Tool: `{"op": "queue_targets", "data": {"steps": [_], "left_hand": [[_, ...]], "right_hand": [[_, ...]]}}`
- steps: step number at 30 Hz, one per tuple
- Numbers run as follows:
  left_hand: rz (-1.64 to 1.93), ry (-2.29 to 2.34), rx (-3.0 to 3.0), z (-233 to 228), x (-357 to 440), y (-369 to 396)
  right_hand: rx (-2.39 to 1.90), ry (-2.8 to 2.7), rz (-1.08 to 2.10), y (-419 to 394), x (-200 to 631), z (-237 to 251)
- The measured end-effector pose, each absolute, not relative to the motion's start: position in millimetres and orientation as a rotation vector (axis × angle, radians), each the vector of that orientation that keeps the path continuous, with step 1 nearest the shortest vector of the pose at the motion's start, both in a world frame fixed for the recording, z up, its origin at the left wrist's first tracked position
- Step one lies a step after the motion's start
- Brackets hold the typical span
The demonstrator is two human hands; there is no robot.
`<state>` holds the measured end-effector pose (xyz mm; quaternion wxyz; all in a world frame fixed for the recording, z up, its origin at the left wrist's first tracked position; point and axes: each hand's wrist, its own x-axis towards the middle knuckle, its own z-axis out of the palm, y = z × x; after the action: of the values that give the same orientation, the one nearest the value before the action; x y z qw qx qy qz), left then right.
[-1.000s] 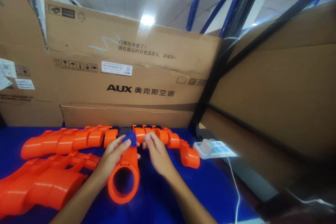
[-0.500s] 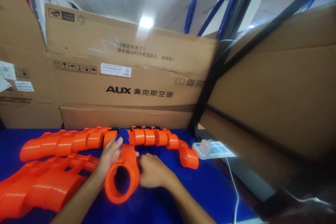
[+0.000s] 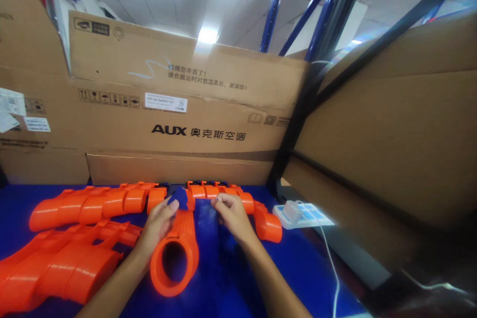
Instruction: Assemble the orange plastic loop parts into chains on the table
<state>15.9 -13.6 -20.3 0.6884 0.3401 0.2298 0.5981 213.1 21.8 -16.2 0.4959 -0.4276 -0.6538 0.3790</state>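
Head view: your left hand [image 3: 158,226] grasps the orange tube [image 3: 178,248] and blue cap [image 3: 179,198]; right fingers [image 3: 223,202] pinch something unseen. Your loose grip could let the cap slip off.

Both hands, left [image 3: 158,226] and right [image 3: 233,213], reach forward, fingers curled.

Two bare forearms are seen entering from about 6 o'clock, with no sleeve, glove, watch or band shown on either. The left hand [image 3: 158,226] and the right hand [image 3: 233,216] are uncovered, and no rings can be made out on the fingers [image 3: 219,202]. Short, unpainted nails are seen where the fingertips show.
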Motion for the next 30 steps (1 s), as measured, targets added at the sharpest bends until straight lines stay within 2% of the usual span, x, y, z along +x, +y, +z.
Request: {"op": "queue_targets", "data": {"steps": [7,13,23,30], "left_hand": [[1.268,0.442,0.84,-22,22,-18],[1.277,0.432,0.812,-24,21,-12],[1.31,0.522,0.765,-24,21,-11],[1.412,0.692,0.916,-23,22,-15]], "right_hand": [[-0.83,-1.385,1.246,6,198,-10],[-0.816,-1.502,1.095,7,191,-8],[-0.751,-1.46,1.177,4,186,-15],[-0.732,-1.493,0.964,5,200,-9]]}}
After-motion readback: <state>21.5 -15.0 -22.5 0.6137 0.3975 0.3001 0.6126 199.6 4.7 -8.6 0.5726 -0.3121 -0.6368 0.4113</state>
